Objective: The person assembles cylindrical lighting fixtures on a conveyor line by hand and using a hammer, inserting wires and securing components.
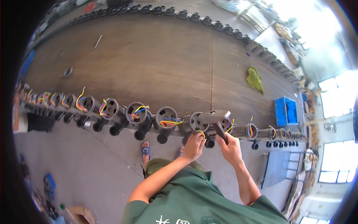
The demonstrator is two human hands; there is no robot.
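Observation:
My right hand (231, 150) is closed round the dark handle of a hammer (220, 131). The hammer's metal head is raised over the row, in front of part of a grey cylindrical motor housing (197, 122) and its neighbour. At the near rim of that housing, my left hand (193, 147) has its fingers pinched together at the yellow wires (201, 133). The fingertips partly hide these wires. Just to the left stands another open housing (166, 116), with red, yellow and blue wires (171, 122) hanging out over its rim.
Similar wired housings line the near edge of the wide brown table (156, 56); dark round parts (182, 14) line its far edge. A green cloth (254, 79), a blue crate (286, 111) and a loose ring (68, 72) lie on it. A blue-topped table (275, 168) stands at lower right.

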